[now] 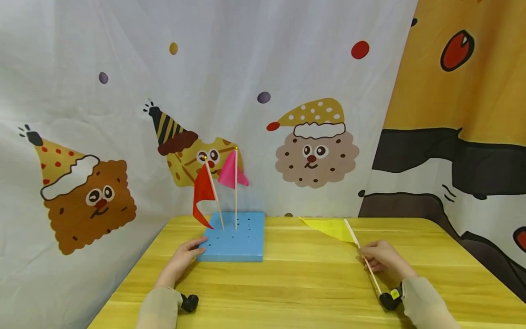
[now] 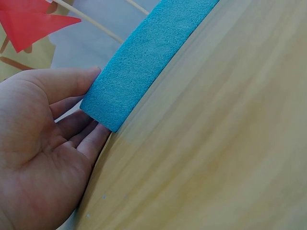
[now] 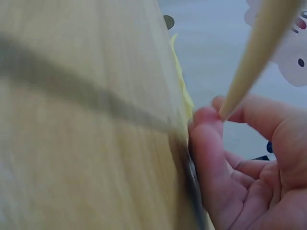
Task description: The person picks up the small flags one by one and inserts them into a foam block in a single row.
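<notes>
My left hand (image 1: pixel 185 256) rests its fingertips against the left side of a blue foam block (image 1: pixel 234 251) with small holes in its top. The left wrist view shows the thumb (image 2: pixel 72 82) near the block's upper edge and the other fingers lower, partly hidden behind the corner. A red flag (image 1: pixel 202 189) and a pink flag (image 1: pixel 228 171) stand in the block on thin wooden sticks, the red one tilted. Over the table's right side, my right hand (image 1: pixel 384 259) pinches the stick of a yellow flag (image 1: pixel 328 228) between thumb and fingers. Its cloth trails left, and the stick's lower end points toward me.
The wooden table (image 1: pixel 287 292) reaches back to a white cloth backdrop (image 1: pixel 246 55) with cartoon biscuits on it. A black wrist device (image 1: pixel 190 303) is worn on the left wrist and another (image 1: pixel 388 301) on the right.
</notes>
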`<state>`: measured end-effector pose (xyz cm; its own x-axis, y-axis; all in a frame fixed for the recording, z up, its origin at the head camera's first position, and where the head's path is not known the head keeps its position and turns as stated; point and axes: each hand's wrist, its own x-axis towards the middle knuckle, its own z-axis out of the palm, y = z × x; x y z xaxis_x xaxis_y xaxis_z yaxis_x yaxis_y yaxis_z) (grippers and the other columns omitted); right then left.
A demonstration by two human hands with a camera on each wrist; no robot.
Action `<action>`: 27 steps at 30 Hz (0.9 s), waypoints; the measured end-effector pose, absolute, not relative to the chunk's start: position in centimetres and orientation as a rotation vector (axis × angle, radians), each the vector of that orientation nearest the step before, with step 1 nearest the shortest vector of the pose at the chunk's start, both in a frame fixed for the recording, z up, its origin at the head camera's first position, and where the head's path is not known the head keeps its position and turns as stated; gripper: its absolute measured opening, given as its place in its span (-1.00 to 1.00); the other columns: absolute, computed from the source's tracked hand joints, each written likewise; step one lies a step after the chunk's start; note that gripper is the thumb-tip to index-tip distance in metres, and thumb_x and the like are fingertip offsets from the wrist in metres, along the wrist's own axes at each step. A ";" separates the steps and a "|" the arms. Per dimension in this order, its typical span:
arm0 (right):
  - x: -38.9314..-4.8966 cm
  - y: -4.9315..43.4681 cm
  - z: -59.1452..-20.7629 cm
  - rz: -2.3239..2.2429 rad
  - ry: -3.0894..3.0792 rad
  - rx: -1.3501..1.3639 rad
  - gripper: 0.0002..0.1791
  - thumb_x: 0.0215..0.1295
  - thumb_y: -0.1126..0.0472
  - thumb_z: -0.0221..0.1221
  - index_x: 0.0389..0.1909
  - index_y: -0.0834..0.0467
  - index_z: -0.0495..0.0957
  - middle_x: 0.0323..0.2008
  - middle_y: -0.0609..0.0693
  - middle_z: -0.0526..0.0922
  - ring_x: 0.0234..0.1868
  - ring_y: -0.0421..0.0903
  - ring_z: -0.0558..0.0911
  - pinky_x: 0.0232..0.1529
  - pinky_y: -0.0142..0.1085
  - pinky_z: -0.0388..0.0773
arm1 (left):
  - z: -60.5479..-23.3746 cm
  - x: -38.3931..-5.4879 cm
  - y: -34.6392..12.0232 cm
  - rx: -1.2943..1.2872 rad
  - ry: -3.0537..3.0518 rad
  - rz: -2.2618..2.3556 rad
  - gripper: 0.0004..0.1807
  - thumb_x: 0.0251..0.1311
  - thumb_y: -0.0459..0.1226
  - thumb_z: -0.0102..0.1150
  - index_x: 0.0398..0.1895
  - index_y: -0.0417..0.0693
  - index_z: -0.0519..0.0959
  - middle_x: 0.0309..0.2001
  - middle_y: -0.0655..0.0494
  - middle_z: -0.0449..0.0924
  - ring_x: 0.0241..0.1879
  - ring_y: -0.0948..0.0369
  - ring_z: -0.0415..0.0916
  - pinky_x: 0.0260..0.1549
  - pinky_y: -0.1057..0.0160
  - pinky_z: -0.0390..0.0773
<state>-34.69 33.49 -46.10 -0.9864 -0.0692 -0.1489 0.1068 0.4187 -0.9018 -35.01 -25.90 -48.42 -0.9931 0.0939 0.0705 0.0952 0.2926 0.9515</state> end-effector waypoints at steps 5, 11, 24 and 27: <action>-35.2 33.5 -46.0 -1.723 2.366 0.056 -0.42 0.41 0.11 0.09 0.11 0.58 0.32 -0.48 0.07 0.66 -0.55 -0.10 0.66 -0.49 -0.26 0.65 | -48.4 -35.3 -26.1 -0.173 -2.512 -1.879 -0.49 0.35 -0.29 0.12 0.34 -0.25 0.39 0.42 -0.30 0.11 0.42 -0.21 -0.01 0.33 -0.19 0.05; -35.3 33.7 -45.6 -1.814 2.169 -0.074 -0.42 0.49 0.12 -0.02 0.19 0.58 0.21 -0.38 0.10 0.69 -0.48 -0.13 0.67 -0.41 -0.30 0.65 | -48.6 -35.6 -26.4 -0.175 -2.513 -1.890 -0.48 0.35 -0.28 0.13 0.35 -0.22 0.39 0.44 -0.26 0.10 0.43 -0.17 -0.03 0.35 -0.17 0.04; -35.3 33.4 -45.5 -1.840 2.081 -0.220 -0.36 0.51 0.22 -0.05 0.31 0.67 0.02 -0.33 0.10 0.69 -0.44 -0.17 0.68 -0.36 -0.30 0.67 | -48.8 -35.0 -26.2 -0.162 -2.522 -1.892 -0.48 0.35 -0.27 0.13 0.35 -0.22 0.39 0.43 -0.28 0.10 0.43 -0.19 -0.02 0.34 -0.18 0.06; -35.3 33.0 -44.9 -1.846 2.104 -0.222 -0.36 0.50 0.23 -0.04 0.31 0.65 0.01 -0.29 0.12 0.66 -0.46 -0.16 0.68 -0.38 -0.32 0.66 | -48.7 -35.2 -26.1 -0.164 -2.516 -1.887 -0.49 0.35 -0.27 0.13 0.34 -0.22 0.39 0.43 -0.27 0.11 0.42 -0.19 -0.01 0.33 -0.18 0.07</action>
<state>-35.29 32.97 -44.91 -0.9326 -0.3308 -0.1444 0.1002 0.1471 -0.9840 -35.18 -26.07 -48.74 -0.9945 0.0880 0.0563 0.0787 0.2762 0.9579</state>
